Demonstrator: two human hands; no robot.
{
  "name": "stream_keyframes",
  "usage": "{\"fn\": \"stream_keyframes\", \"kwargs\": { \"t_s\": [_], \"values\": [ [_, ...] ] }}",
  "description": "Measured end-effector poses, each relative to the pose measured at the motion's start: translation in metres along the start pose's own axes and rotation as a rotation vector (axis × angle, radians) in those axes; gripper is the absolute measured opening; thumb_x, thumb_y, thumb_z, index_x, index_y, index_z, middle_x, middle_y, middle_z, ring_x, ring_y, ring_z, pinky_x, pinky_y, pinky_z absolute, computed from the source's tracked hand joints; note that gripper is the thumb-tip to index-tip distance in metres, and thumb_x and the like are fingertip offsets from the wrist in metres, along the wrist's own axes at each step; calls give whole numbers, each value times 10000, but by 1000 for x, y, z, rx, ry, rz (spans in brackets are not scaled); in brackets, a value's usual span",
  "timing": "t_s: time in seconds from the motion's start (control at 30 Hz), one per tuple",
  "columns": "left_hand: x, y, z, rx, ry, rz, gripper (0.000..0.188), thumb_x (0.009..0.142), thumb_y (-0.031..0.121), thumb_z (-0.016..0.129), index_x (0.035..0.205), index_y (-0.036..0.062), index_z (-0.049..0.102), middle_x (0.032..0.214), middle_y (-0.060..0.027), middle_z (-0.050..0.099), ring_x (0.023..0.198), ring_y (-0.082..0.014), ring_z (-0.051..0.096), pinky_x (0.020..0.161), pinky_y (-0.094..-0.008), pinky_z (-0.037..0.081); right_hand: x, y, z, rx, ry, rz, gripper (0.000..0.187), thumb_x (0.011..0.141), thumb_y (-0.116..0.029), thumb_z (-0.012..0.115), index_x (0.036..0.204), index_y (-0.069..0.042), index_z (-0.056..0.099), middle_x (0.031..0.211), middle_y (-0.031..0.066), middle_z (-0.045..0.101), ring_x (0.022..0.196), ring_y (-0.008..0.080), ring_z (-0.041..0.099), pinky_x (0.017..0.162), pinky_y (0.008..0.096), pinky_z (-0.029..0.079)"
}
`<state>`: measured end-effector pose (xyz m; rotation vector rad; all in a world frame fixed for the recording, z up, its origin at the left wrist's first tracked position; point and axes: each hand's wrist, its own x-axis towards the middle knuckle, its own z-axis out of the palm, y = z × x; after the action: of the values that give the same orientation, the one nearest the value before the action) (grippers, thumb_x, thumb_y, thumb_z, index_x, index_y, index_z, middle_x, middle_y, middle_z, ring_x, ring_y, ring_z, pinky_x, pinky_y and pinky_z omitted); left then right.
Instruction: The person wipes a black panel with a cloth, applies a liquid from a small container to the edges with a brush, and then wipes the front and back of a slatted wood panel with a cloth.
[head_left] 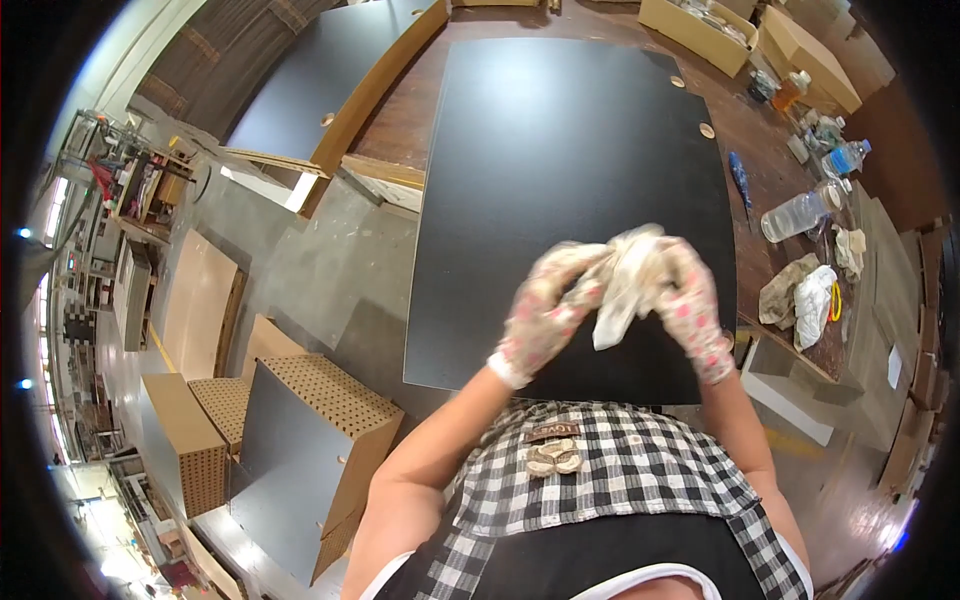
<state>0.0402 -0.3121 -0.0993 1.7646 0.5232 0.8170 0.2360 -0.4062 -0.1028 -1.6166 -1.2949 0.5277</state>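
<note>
White rag [628, 290] bunched between both hands, over the near right part of a dark panel. Whether its lower end brushes the surface, cannot tell; some motion blur.

Left hand [548, 310], in a pale glove with pink spots: fingers curled nearly closed on the rag's left side. Right hand [688, 305], gloved alike: fingers bent in, pinching the upper right side. Loose end droops toward the near side, between the hands.

Handling, my judgement: very light, limp, nothing to break. Folds and creases suggest thin, soft stuff that will slump wherever unsupported. Gloves should grip it well; slipping unlikely, though a loose tail could trail. Best hold: gathered folds at the upper middle, or a corner in each hand to spread it.

Dark panel [565, 160] lies flat beneath, smooth, with a bright sheen at the far end. Looks stiff and far heavier than the rag; smooth face probably marks easily, so take it by opposite edges.

Right of the panel, on the brown counter [768, 155]: crumpled white cloth [813, 308] beside a grey-brown rag [785, 292]; farther, a clear plastic bottle [797, 215] on its side, then a blue-handled screwdriver [739, 178]. Far right, an open cardboard box [690, 38].
</note>
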Motion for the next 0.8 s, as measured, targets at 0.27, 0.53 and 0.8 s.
{"fn": "stream_keyframes", "kwargs": {
  "t_s": [0.27, 0.53, 0.8],
  "values": [
    [-121, -53, -140, 255, 573, -558, 438, 855, 124, 653, 1257, -2, 534, 1211, -156, 562, 1090, -295, 557, 974, -369, 423, 58, 78, -40, -264, 225, -126, 35, 844, -113, 572, 874, -121, 588, 856, 79, 601, 675, 210, 590, 649, 319, 504],
    [-163, -46, -139, 279, 288, -789, 483, 811, 204, 660, 1222, -18, 538, 1123, -191, 621, 981, -287, 604, 874, -357, 467, 88, -21, 50, -899, -557, -582, 87, 757, -177, 548, 722, -249, 581, 767, 11, 586, 793, 171, 606, 616, 355, 469],
    [-141, -32, -136, 157, 279, -932, 671, 769, 382, 732, 1256, -30, 525, 1109, -106, 615, 998, -190, 563, 921, -325, 428, 206, 87, -2, -1157, 10, -447, 84, 811, -195, 526, 770, -156, 588, 734, 77, 579, 663, 233, 585, 519, 374, 476]
  ]
}}
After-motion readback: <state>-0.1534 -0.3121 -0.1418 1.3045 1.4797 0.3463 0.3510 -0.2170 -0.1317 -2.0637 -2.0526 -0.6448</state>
